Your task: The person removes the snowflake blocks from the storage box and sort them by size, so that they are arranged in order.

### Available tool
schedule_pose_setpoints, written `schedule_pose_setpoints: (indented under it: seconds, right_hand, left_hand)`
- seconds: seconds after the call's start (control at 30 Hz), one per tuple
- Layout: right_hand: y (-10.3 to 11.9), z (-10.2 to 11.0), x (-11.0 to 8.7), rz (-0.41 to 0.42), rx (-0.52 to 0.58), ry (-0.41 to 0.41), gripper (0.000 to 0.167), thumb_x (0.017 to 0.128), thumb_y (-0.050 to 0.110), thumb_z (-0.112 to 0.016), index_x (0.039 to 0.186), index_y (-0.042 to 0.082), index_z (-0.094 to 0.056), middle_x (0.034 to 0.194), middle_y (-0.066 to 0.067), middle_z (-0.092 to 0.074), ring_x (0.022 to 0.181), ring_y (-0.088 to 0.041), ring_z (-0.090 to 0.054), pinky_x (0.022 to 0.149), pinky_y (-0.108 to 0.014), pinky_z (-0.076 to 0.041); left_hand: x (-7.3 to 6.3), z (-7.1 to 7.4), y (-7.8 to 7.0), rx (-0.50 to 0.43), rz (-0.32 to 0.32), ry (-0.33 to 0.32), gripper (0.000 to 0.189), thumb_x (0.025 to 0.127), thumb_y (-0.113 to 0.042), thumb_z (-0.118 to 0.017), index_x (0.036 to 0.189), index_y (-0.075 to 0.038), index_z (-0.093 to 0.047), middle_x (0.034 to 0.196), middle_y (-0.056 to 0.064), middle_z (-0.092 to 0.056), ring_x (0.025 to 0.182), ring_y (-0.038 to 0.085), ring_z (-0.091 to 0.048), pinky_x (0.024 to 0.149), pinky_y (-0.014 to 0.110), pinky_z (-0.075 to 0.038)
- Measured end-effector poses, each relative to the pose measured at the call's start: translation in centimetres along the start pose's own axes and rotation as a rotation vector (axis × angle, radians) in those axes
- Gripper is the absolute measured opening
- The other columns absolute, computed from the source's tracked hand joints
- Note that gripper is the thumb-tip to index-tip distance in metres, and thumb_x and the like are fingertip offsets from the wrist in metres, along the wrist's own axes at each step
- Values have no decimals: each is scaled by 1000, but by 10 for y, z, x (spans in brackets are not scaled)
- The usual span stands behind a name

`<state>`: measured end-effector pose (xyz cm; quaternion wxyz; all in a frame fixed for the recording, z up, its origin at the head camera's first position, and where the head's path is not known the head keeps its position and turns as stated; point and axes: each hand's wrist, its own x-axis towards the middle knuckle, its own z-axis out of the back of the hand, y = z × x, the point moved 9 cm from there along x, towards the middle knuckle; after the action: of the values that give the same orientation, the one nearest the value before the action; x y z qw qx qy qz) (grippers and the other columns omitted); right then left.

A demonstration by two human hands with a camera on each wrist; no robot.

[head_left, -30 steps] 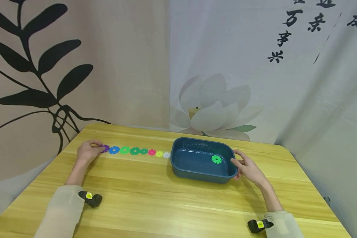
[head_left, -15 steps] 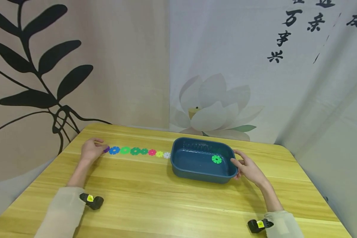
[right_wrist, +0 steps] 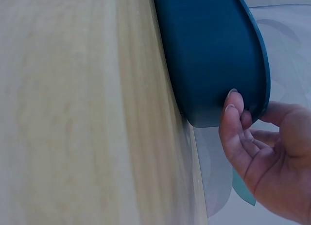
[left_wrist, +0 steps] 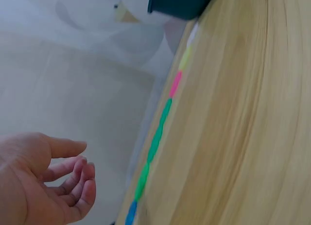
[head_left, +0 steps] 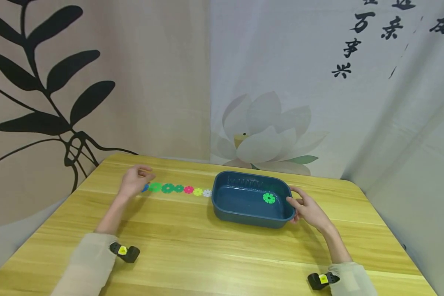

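My left hand [head_left: 136, 180] is raised a little over the left end of a row of flower-shaped plastic discs, its fingers loosely curled with nothing between them in the left wrist view. Part of a blue disc [head_left: 145, 188] peeks out beside it; the purple one is hidden. Rightward run a light green disc [head_left: 155, 187], two darker green discs [head_left: 168, 188], then pink [head_left: 188, 189], yellow [head_left: 197, 192] and white discs [head_left: 207, 193]. My right hand [head_left: 310, 209] grips the right end of a dark blue plastic basin [head_left: 251, 220], thumb over its rim. Inside lies one green disc [head_left: 269, 198].
The row's white end meets the basin's left side. Everything stands on a wooden table [head_left: 207, 255], whose back edge runs close behind the row. Printed curtains [head_left: 163, 82] hang behind it and on the right.
My left hand has come away from the purple disc and moved right and up, so it now covers part of the blue disc. The right hand and basin have stayed put.
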<state>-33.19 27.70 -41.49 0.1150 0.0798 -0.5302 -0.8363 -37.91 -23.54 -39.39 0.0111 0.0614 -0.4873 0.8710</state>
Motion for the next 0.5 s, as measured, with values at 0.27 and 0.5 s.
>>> schedule_pose_setpoints:
  seconds: [0.27,0.5]
  right_hand:
    - [0,0,0,-8,1,-2,63,108,22,-51,157,1,-18,69,-15,-57,57,-30,-62,60,-38,-58]
    - [1,-1,0,-8,6,1,63,108,22,-51,157,1,-18,70,-15,-58,57,-30,-61,60,-39,-58]
  left_hand:
    - [-3,-30,-35,-64,-69,44,36,101,-14,-62,130,7,-56,112,24,-61,102,34,-60,79,33,-51]
    - [-4,-65,-61,-105,-99,102,34,100,-14,-63,128,4,-57,106,18,-61,101,38,-61,76,36,-52]
